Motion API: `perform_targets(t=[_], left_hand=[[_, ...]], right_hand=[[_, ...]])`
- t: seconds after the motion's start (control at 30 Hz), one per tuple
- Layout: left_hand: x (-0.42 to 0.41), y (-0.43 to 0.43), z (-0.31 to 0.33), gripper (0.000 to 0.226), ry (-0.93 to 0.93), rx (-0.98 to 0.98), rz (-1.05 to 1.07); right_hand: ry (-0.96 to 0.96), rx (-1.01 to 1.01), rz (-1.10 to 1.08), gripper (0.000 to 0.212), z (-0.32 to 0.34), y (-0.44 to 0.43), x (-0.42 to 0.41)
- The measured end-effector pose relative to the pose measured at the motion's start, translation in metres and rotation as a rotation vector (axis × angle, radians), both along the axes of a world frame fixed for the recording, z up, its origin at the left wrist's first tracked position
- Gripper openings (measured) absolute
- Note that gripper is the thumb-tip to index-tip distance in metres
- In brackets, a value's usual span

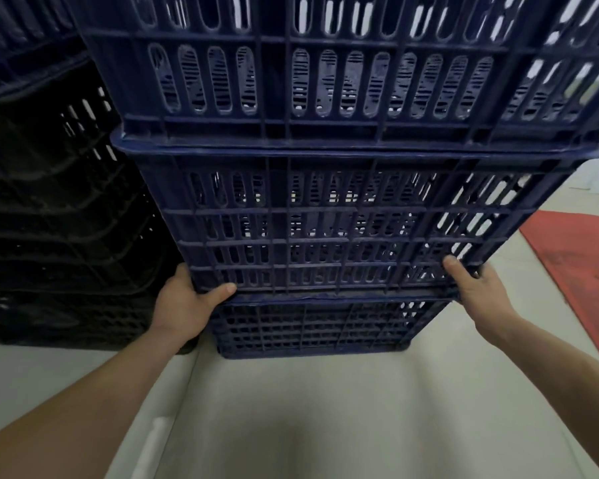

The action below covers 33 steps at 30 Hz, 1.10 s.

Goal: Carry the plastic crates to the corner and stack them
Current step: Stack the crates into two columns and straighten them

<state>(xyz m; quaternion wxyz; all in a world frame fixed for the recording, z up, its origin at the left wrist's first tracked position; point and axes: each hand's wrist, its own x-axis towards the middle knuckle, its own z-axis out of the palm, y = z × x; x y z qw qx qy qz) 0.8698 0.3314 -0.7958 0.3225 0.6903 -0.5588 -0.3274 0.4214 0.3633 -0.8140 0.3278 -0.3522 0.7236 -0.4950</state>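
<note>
As left hand (184,302) and right hand (474,285) clamp the bottom corners of the middle crate (343,219), a top crate (325,81) rides on it. Stiff slotted plastic, likely top-heavy: grip low.

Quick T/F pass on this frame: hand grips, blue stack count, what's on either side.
1. The left hand and right hand both grip the middle blue crate at its lower corners. True.
2. The blue stack shows two crates. False: three show, a top crate and a bottom crate besides the middle one.
3. Black crates stand left of the blue stack. True.
4. The red mat lies left of the stack. False: it lies on the floor to the right.
</note>
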Motion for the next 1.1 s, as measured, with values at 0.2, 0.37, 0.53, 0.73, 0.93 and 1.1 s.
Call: perform_targets(t=[0.2, 0.37, 0.53, 0.73, 0.93, 1.1], left_hand=[[0.01, -0.007, 0.003, 0.092, -0.047, 0.063, -0.036], [0.013, -0.009, 0.004, 0.094, -0.016, 0.095, -0.031], [0.009, -0.007, 0.001, 0.085, -0.029, 0.068, -0.023], [0.017, -0.012, 0.001, 0.088, -0.05, 0.088, -0.056], [0.018, -0.01, 0.001, 0.091, -0.078, 0.097, -0.053], [0.016, 0.001, 0.001, 0.089, -0.096, 0.115, -0.041]], right_hand=[[0.051, 0.015, -0.042, 0.103, 0.006, 0.019, 0.019], [0.063, 0.037, -0.025, 0.107, 0.007, 0.028, 0.019], [0.056, 0.033, -0.019, 0.1, 0.005, 0.028, 0.017], [0.088, 0.03, -0.086, 0.082, 0.001, 0.038, 0.032], [0.112, 0.034, -0.086, 0.059, 0.002, 0.039, 0.03], [0.095, 0.029, -0.06, 0.075, 0.003, 0.039, 0.028]])
